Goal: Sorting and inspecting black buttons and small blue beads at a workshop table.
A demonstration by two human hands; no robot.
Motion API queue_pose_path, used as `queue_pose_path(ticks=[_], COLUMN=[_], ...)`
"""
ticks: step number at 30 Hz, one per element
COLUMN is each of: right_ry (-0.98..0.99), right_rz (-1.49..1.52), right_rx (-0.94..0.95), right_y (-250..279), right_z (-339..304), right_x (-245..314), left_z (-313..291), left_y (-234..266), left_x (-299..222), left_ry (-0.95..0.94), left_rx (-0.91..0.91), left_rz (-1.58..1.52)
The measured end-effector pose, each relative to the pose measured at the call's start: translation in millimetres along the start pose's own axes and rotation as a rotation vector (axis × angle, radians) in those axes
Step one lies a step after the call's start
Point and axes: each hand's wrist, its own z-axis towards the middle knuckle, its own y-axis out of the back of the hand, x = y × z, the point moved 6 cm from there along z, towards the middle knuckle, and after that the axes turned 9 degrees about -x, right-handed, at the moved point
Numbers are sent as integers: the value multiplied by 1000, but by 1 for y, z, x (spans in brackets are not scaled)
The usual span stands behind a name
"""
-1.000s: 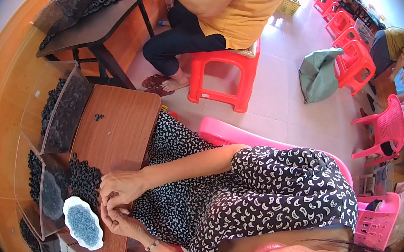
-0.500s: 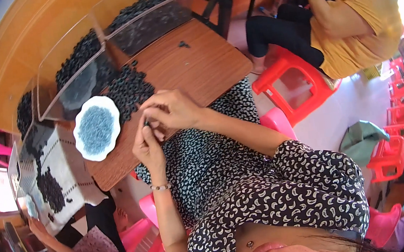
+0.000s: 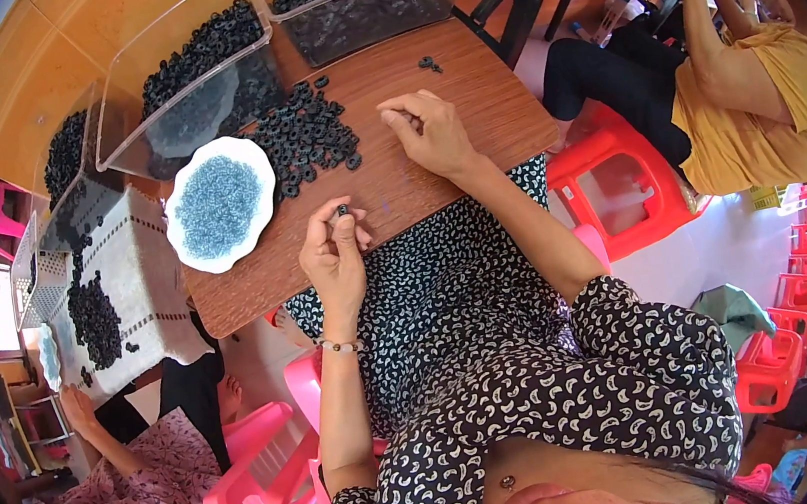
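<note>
Overhead, the left hand (image 3: 333,256) pinches a small black ring (image 3: 342,210) above the wooden table (image 3: 470,133); right hand (image 3: 429,133) rests empty.

Small black ring (image 3: 343,209) in left hand (image 3: 332,258) fingertips above wooden table (image 3: 470,133)

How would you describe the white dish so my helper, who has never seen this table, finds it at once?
On the brown wooden table, look near its left end, beside the loose heap of dark rings and in front of the clear plastic bins. The white dish lies there, above the left hand. It alone has a wavy white rim and holds small pale blue pieces, not dark rings.
</note>
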Motion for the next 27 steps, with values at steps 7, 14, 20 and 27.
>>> queue_pose_path(ticks=[7, 14, 20, 27], right_ry=[175, 221, 113, 133], right_rz=[2, -108, -131, -67], right_rx=[141, 262, 300, 281], right_y=[-13, -36, -39, -36], right_z=[1, -2, 4, 9], right_x=[12, 13, 8, 6], left_z=[0, -1, -1, -4], left_y=[-2, -6, -6, -6], left_x=[-2, -6, -7, -8], left_ry=[16, 5, 12, -38], left_rx=[3, 2, -3, -7], left_rz=[10, -8, -37, 11])
